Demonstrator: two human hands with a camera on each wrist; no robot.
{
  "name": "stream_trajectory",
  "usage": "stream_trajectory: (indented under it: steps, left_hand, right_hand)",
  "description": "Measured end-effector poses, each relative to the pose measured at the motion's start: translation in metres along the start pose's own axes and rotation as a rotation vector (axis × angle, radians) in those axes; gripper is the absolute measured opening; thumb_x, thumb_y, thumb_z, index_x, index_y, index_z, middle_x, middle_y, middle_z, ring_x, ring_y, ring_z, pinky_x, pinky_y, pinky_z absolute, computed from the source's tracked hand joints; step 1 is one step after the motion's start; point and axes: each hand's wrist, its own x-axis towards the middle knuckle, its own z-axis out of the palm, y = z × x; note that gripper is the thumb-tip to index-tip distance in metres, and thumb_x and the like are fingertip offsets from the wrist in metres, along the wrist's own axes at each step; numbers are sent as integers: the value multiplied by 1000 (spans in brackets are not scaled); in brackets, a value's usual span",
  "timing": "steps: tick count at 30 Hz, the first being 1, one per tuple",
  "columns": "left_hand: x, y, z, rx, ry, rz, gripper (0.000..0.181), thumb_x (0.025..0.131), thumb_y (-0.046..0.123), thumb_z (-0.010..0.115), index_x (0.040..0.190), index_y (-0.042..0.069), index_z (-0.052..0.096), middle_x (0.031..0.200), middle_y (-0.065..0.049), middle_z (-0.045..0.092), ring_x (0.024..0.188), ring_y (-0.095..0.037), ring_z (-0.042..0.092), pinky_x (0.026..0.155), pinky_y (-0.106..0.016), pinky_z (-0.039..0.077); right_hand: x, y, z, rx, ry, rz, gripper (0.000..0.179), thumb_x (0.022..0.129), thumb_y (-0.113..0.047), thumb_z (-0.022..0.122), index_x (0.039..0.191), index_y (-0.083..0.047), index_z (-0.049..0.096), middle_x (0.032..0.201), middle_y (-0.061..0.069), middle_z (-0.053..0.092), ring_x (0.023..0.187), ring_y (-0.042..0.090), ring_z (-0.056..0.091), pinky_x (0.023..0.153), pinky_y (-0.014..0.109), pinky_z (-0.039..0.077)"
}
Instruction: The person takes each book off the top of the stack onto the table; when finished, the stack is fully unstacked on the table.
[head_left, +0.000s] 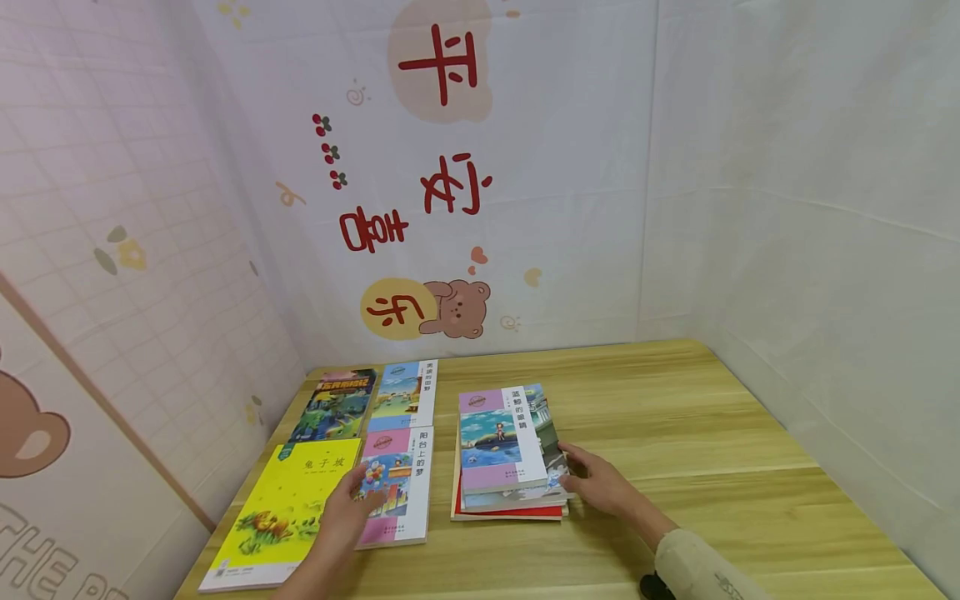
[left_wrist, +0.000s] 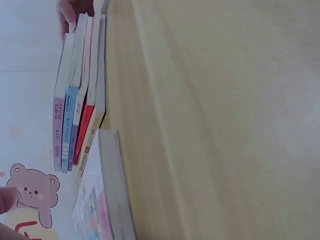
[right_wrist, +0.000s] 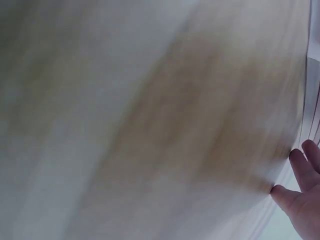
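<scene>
Table of tan woodgrain (head_left: pixel 690 433)

I see a multicoloured paperback stack (head_left: pixel 510 458), right of one flat pink-and-white paperback (head_left: pixel 408 504); the spread-fingered right hand (head_left: pixel 606 485) touches the stack's edge, perhaps steadying it; the loose-fingered left hand (head_left: pixel 341 512) overlaps the paperback, contact unclear.

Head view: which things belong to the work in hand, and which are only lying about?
Likely part of the work:
- book stack, at right hand
- pink book, at left hand
- probably yellow book, blue book, green book

Apparently just there:
- unclear black object
</scene>
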Motion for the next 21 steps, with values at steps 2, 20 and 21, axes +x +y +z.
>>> stream_trajectory:
  steps: [2, 20, 21]
  left_hand:
    - [4, 4, 6, -6, -4, 24, 65, 96, 9, 62, 152, -3, 31, 153, -31, 29, 141, -47, 26, 111, -56, 30]
    - [30, 18, 71, -135, -172, 164, 63, 94, 8, 63, 148, -8, 34, 143, -30, 42, 131, -46, 43, 102, -53, 44]
    - [30, 18, 73, -136, -179, 160, 64, 94, 8, 63, 148, -8, 34, 143, -30, 42, 130, -45, 44, 101, -52, 45]
  right_hand:
    - [1, -2, 0, 6, 10, 8, 58, 93, -18, 67, 147, -8, 48, 140, 23, 53, 130, 45, 47, 106, 62, 35]
    - [18, -31, 3, 73, 94, -58, 56, 93, -10, 68, 144, 2, 48, 141, 25, 51, 131, 45, 46, 105, 58, 38]
    - [19, -32, 3, 84, 93, -59, 55, 93, -9, 68, 144, 2, 48, 140, 25, 52, 130, 44, 47, 105, 57, 39]
